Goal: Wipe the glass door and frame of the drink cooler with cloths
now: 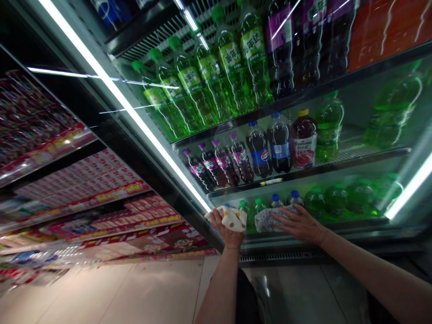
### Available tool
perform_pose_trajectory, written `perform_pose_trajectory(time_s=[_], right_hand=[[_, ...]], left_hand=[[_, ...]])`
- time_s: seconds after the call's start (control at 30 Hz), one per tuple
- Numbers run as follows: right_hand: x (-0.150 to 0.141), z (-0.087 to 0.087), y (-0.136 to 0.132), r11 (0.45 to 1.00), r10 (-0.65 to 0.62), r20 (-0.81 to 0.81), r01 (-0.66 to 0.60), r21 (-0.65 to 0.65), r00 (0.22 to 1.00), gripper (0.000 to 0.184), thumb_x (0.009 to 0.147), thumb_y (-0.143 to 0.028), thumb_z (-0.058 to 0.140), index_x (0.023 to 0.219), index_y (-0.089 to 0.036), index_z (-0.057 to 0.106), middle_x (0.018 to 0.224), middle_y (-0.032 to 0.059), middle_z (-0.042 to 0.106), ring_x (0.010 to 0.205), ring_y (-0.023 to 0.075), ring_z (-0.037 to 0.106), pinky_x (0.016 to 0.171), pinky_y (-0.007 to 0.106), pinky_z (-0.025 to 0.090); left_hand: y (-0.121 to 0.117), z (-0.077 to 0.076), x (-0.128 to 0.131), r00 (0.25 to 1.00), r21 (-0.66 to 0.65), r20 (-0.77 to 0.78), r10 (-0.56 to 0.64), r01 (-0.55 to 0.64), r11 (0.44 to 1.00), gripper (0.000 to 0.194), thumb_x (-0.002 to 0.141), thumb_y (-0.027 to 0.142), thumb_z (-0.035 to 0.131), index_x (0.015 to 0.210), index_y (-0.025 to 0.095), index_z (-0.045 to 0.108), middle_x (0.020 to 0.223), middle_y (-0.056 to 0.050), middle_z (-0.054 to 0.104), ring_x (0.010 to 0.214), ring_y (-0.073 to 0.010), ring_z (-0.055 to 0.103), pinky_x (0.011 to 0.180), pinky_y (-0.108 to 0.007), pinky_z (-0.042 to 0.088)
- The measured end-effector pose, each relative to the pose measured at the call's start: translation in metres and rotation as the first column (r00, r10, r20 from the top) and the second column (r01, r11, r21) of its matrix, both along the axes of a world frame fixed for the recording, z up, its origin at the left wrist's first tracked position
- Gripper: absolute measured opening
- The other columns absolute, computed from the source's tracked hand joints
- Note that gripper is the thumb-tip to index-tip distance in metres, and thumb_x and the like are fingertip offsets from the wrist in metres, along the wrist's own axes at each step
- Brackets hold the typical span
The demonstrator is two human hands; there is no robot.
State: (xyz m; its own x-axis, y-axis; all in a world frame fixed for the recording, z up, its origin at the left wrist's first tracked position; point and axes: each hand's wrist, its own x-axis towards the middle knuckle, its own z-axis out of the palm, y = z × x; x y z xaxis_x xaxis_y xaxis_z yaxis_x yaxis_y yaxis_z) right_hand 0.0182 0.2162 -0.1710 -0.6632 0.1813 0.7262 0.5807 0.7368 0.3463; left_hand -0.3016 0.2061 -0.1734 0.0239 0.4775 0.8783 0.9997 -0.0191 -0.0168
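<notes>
A glass fridge door (354,175) stands in front of me, with shelves of bottled drinks behind it. Low at its left side, my left hand (229,234) is closed on a white cloth (235,219) with coloured spots. To the right, my right hand (305,227) holds a grey patterned cloth (266,220) flat against the lower glass, fingers stretched over it. Part of each cloth is hidden by the hand. Behind the cloths, the bottom row of bottles with green and blue caps shows through the glass.
Green soda bottles (209,85) line an upper shelf; small purple-capped bottles (221,164) and cola bottles (259,150) stand below. A bright light strip (128,108) runs down the fridge's left side. Shelves of packaged goods (135,209) lie left, above the tiled floor (151,290).
</notes>
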Motion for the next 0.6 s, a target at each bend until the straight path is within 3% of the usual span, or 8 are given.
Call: perform_pose_trajectory(time_s=[0.1, 0.2, 0.3, 0.4, 0.43, 0.5, 0.6], right_hand=[[0.025, 0.014, 0.004, 0.995, -0.079, -0.132, 0.087, 0.056, 0.988, 0.041, 0.089, -0.029, 0.067, 0.129, -0.039, 0.065, 0.145, -0.0030, 0.059, 0.150, 0.0239, 0.030, 0.126, 0.058, 0.008], [0.054, 0.016, 0.011, 0.977, -0.162, -0.271, 0.193, 0.091, 0.949, 0.039, 0.086, -0.040, 0.070, 0.124, -0.041, 0.068, 0.141, 0.0001, 0.061, 0.145, 0.0278, 0.035, 0.124, 0.060, 0.013], [0.091, 0.005, 0.026, 0.927, -0.304, -0.393, 0.364, 0.086, 0.868, 0.033, 0.079, -0.056, 0.072, 0.106, -0.036, 0.075, 0.134, 0.0058, 0.061, 0.140, 0.0326, 0.039, 0.120, 0.061, 0.021], [0.131, -0.011, 0.043, 0.843, -0.449, -0.537, 0.537, 0.010, 0.714, 0.045, 0.073, -0.066, 0.070, 0.088, -0.024, 0.076, 0.133, 0.0162, 0.057, 0.137, 0.0420, 0.038, 0.112, 0.066, 0.028], [0.144, -0.014, 0.047, 0.822, -0.469, -0.595, 0.569, -0.025, 0.652, 0.050, 0.073, -0.066, 0.069, 0.093, -0.020, 0.076, 0.138, 0.0200, 0.053, 0.138, 0.0454, 0.037, 0.110, 0.068, 0.029], [0.165, -0.014, 0.049, 0.801, -0.473, -0.692, 0.594, -0.079, 0.546, 0.066, 0.076, -0.062, 0.066, 0.120, -0.012, 0.069, 0.150, 0.0273, 0.040, 0.141, 0.0493, 0.034, 0.108, 0.071, 0.029], [0.180, 0.002, 0.041, 0.773, -0.508, -0.776, 0.596, -0.218, 0.374, 0.084, 0.087, -0.052, 0.057, 0.154, -0.005, 0.035, 0.159, 0.0332, 0.022, 0.149, 0.0471, 0.023, 0.111, 0.071, 0.026]], left_hand=[[-0.002, 0.005, 0.002, 1.000, 0.006, -0.008, 0.021, -0.021, 1.000, 0.084, 0.083, 0.036, 0.067, 0.152, 0.006, 0.030, 0.154, -0.034, 0.028, 0.150, -0.0474, 0.022, 0.114, -0.075, 0.033], [-0.003, 0.009, 0.004, 0.999, 0.020, -0.016, 0.030, -0.029, 0.999, 0.089, 0.081, 0.036, 0.069, 0.154, 0.009, 0.026, 0.156, -0.032, 0.027, 0.148, -0.0485, 0.026, 0.111, -0.074, 0.037], [-0.002, 0.008, 0.004, 0.999, 0.002, 0.002, 0.034, -0.034, 0.999, 0.090, 0.079, 0.037, 0.070, 0.154, 0.011, 0.028, 0.158, -0.032, 0.025, 0.146, -0.0498, 0.028, 0.112, -0.074, 0.036], [-0.002, 0.005, 0.002, 1.000, -0.025, 0.019, 0.022, -0.022, 0.999, 0.087, 0.078, 0.039, 0.069, 0.151, 0.006, 0.034, 0.156, -0.034, 0.026, 0.146, -0.0515, 0.027, 0.111, -0.076, 0.035], [-0.002, 0.005, 0.002, 1.000, -0.030, 0.021, 0.014, -0.014, 0.999, 0.087, 0.078, 0.040, 0.069, 0.150, 0.004, 0.035, 0.155, -0.035, 0.027, 0.147, -0.0521, 0.026, 0.110, -0.077, 0.035], [-0.002, 0.006, 0.003, 1.000, -0.033, 0.029, 0.007, -0.006, 0.999, 0.086, 0.079, 0.040, 0.068, 0.150, 0.004, 0.035, 0.155, -0.035, 0.027, 0.149, -0.0515, 0.022, 0.110, -0.078, 0.034], [-0.004, 0.013, 0.006, 1.000, -0.006, 0.001, -0.001, 0.001, 1.000, 0.085, 0.080, 0.036, 0.066, 0.150, 0.002, 0.032, 0.155, -0.036, 0.024, 0.152, -0.0505, 0.015, 0.114, -0.077, 0.029]])
